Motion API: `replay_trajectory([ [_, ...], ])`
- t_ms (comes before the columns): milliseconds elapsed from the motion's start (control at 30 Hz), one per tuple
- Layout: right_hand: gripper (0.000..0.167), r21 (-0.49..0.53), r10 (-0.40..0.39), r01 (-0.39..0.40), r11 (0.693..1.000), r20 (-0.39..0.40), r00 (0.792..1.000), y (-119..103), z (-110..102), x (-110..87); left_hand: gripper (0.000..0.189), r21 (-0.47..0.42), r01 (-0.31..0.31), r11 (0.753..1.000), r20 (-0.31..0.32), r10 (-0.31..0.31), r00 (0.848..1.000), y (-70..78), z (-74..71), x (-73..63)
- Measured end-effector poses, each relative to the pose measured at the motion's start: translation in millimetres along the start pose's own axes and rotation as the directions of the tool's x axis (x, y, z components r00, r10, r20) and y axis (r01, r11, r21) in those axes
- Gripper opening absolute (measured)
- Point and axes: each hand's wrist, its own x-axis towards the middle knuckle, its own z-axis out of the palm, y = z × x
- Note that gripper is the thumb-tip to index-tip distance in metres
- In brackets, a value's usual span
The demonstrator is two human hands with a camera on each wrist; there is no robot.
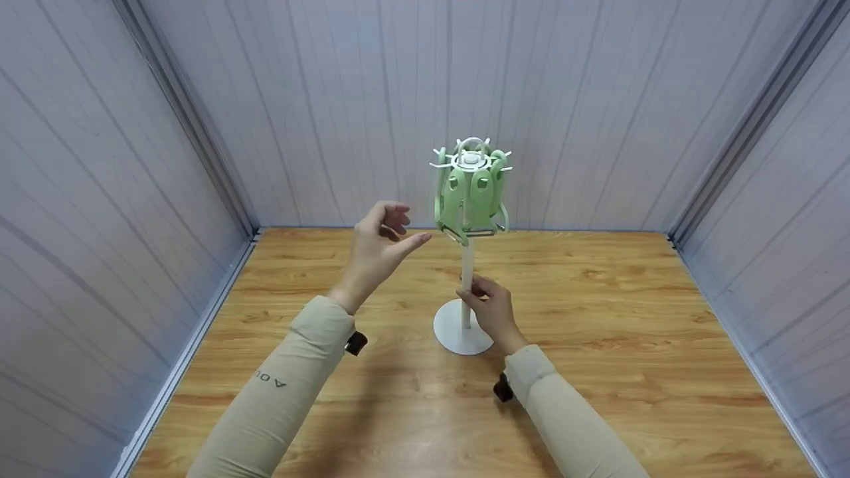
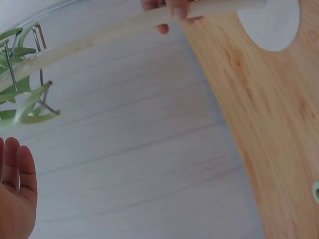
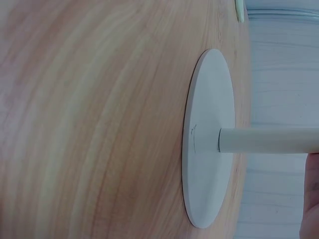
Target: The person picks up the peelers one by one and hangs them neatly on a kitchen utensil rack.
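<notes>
A white stand with a slim pole (image 1: 467, 259) and a round base (image 1: 446, 326) stands on the wooden table. Several light-green Y-shaped peelers (image 1: 481, 199) hang from the hooked ring (image 1: 471, 161) at its top, metal blades at the bottom. My right hand (image 1: 493, 309) grips the pole low down, above the base. Left of the peelers, my left hand (image 1: 380, 242) is raised with its thumb apart from loosely bent fingers, holding nothing. In the left wrist view its fingers (image 2: 26, 172) are near a peeler (image 2: 35, 109) but apart from it.
Pale panelled walls (image 1: 412, 99) enclose the wooden table (image 1: 584, 292) at the back and both sides. A small part of a light-green thing (image 2: 316, 191) shows on the table at the left wrist view's right edge.
</notes>
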Motion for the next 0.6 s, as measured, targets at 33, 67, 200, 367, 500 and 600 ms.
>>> replay_trajectory([
  [33,0.020,-0.001,-0.001,0.001,1.000,-0.003,1.000,-0.4,0.0,0.1,0.046,0.006,0.007,1.000,0.001,-0.007,1.000,-2.0,-2.6,-1.2],
  [67,0.021,0.000,0.001,-0.001,1.000,-0.006,1.000,-0.8,0.1,0.1,0.046,0.013,0.010,1.000,0.002,-0.010,1.000,-4.1,-4.9,-2.2],
  [200,0.023,0.026,0.020,-0.019,0.999,-0.021,1.000,-2.3,0.8,0.1,0.044,0.040,0.012,0.999,0.007,-0.012,1.000,-12.3,-14.1,-6.5],
  [367,0.024,0.041,0.038,-0.037,0.998,-0.032,0.999,-1.8,2.7,0.6,0.042,0.070,0.023,0.997,0.021,-0.024,0.999,-21.7,-25.5,-12.9],
  [500,0.026,0.035,0.050,-0.048,0.998,-0.042,0.998,-1.2,4.1,1.0,0.041,0.095,0.030,0.995,0.046,-0.034,0.998,-30.2,-35.6,-19.4],
  [600,0.025,0.027,0.053,-0.052,0.998,-0.042,0.998,-1.3,4.7,0.9,0.041,0.116,0.041,0.992,0.067,-0.049,0.997,-37.4,-43.5,-25.3],
])
